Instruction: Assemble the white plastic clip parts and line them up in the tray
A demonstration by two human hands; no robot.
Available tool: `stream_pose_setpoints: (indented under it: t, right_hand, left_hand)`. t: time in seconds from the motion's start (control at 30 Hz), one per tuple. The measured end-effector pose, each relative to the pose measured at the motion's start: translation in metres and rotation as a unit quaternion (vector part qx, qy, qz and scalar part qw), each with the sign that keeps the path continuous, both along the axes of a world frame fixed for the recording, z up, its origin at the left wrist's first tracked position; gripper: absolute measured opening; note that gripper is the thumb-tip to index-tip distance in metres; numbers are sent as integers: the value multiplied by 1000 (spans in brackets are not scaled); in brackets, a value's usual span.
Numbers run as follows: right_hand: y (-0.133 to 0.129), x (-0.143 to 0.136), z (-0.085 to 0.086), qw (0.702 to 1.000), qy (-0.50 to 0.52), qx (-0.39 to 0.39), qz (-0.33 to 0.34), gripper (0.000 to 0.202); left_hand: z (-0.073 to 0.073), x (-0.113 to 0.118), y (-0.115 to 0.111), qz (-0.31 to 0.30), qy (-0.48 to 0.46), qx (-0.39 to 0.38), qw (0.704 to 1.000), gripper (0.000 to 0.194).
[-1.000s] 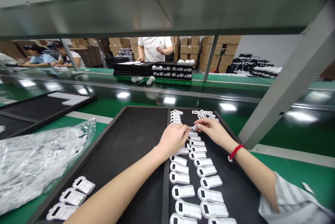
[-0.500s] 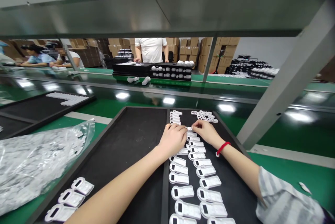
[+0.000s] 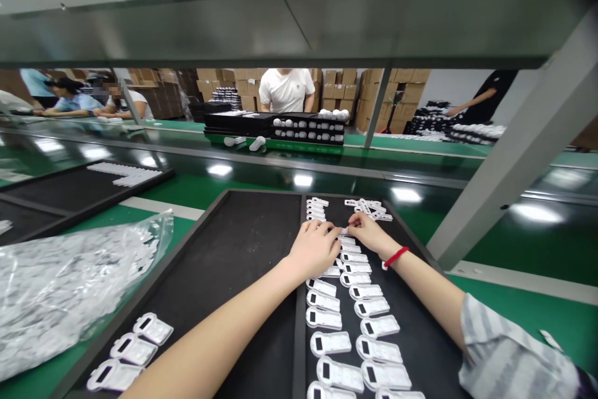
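Note:
My right hand, with a red band at the wrist, pinches the right end of a small white plastic casing. At the casing's left end, the fingers of my left hand are bent down onto it, and they hide part of it. Both hands are over the right half of a black divided tray. Two columns of similar white casings with dark windows run toward me there. Beyond my right hand lies a loose pile of small white parts.
Three more casings lie in the tray's near left corner. To the left are a clear bag of white pieces and another black tray. A slanted grey post stands at right. Across the line, a person in white stands behind stacked trays.
Both hands stay at the same casing with only slight finger movement. The view has shifted a little. Across the line, the person in white leans lower, and a dark-clothed person appears at the far right.

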State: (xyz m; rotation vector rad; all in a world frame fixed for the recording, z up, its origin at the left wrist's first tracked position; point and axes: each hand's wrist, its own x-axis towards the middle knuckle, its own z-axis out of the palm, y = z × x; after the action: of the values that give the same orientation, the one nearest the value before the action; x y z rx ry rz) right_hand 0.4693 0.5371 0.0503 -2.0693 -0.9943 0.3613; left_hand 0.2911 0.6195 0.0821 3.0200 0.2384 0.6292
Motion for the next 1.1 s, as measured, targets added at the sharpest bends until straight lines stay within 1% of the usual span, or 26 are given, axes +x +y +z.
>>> stream_pose_setpoints:
  t: [0.13,0.23,0.4,0.5,0.63,0.83,0.93,1.1]
  right_hand:
    - [4,-1,1,1000,13,4,21,21]
    - [-4,-4,7,999,-9,13,41,20]
    - [-34,-10,26,992,-100,4,81,12]
    - [-43,-15,37,983,-159,-19,91,19]
    - [-42,-23,44,967,-225,-59,106,28]
    - [-41,-34,48,943,-292,-115,107,32]
    - [-42,-35,50,937,-304,-136,110,30]
    - [-38,-33,50,932,-309,-164,100,22]
  left_hand:
    - [-1,2,0,2,5,7,1000,36]
    - [0,2,2,-3,9,11,1000,36]
    - [1,2,3,-13,10,11,1000,36]
    - [2,2,2,-11,11,8,1000,36]
    - [1,2,1,-8,14,7,1000,35]
    - [2,1,2,-6,24,4,1000,35]
    - [3,2,3,-5,32,0,999,37]
    - [3,3,2,0,39,-7,999,38]
